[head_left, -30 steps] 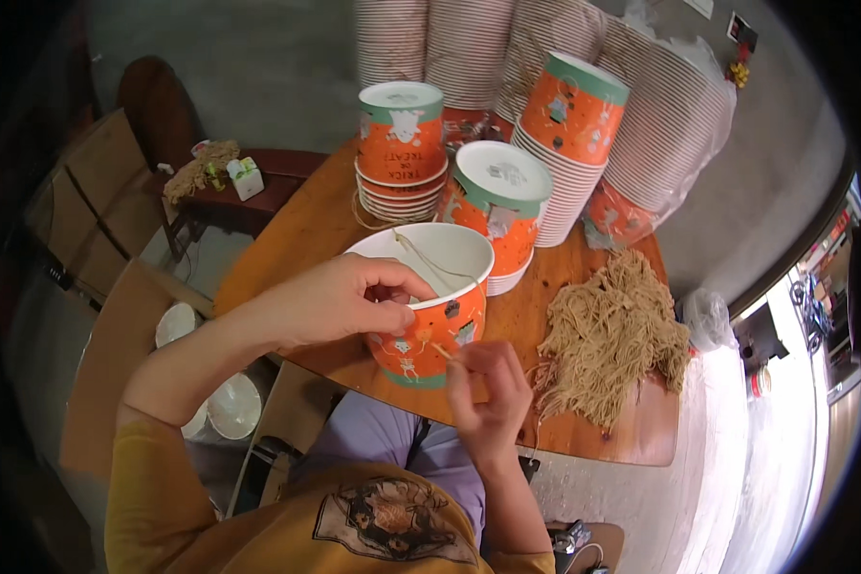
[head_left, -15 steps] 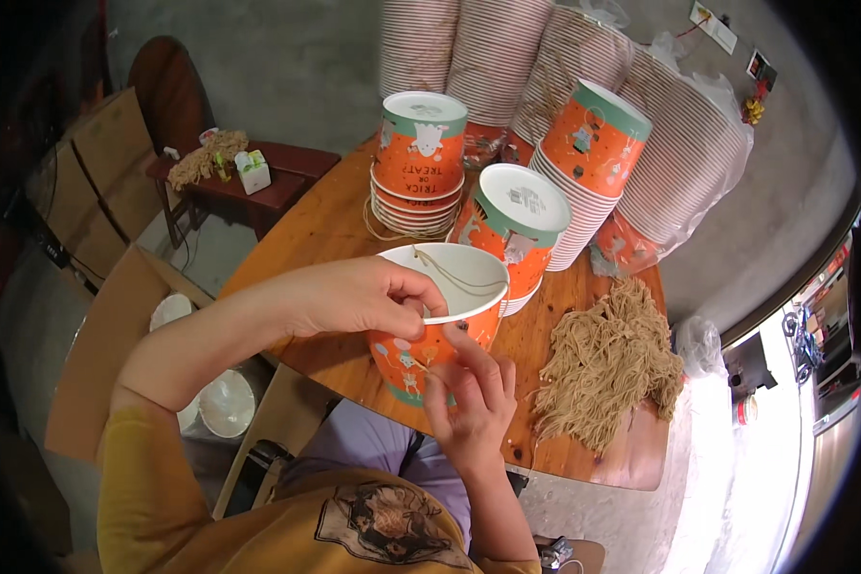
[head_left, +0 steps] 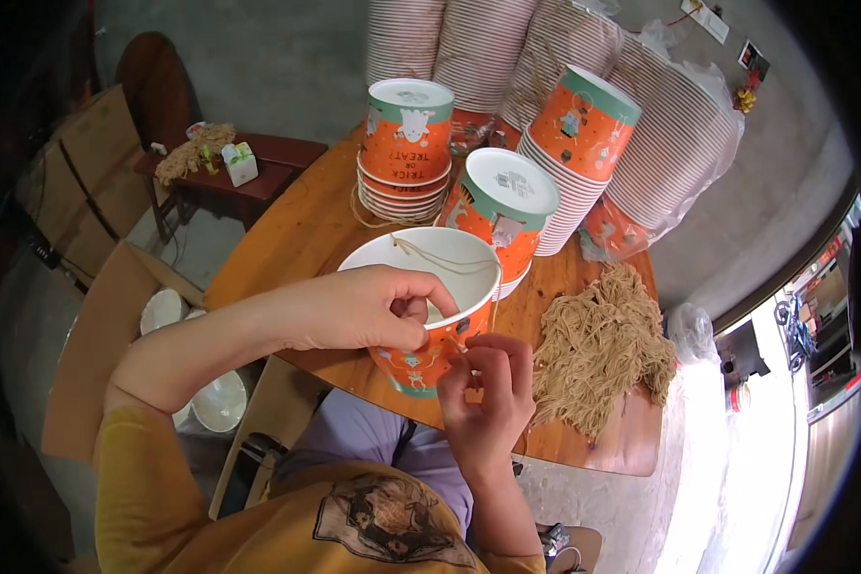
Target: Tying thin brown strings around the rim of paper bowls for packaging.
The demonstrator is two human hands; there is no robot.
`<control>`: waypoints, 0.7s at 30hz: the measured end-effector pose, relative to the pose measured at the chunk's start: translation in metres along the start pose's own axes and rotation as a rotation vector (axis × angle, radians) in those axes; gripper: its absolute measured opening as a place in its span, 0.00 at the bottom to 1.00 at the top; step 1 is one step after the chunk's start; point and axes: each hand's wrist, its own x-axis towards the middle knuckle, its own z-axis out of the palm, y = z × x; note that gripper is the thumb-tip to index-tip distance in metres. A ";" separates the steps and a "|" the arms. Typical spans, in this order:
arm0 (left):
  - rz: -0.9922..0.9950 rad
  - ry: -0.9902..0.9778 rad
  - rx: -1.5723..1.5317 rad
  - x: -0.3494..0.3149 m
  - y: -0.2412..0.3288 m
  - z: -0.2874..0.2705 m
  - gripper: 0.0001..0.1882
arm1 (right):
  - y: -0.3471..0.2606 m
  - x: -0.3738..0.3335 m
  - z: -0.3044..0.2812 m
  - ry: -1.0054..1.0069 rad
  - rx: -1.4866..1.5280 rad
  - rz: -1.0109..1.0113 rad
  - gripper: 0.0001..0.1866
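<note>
Head view, left hand [head_left: 373, 310] gripping bucket [head_left: 413, 366], right hand [head_left: 489, 397] pinching cord [head_left: 456, 345], bucket stacks [head_left: 503, 228] behind, twine [head_left: 603, 354] alongside.

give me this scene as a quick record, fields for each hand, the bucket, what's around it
left hand: on the near rim of the orange bucket, index finger inside, thumb outside
right hand: fingers curled beside the bucket's outer wall; unclear if they pinch anything
inside bucket: thin cord along the white far wall
right: tangled tan cord pile on the wooden table
behind: upside-down bucket stacks
</note>
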 end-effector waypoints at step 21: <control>0.079 -0.012 0.160 0.008 0.000 0.021 0.17 | 0.004 -0.006 -0.007 -0.036 -0.083 0.074 0.08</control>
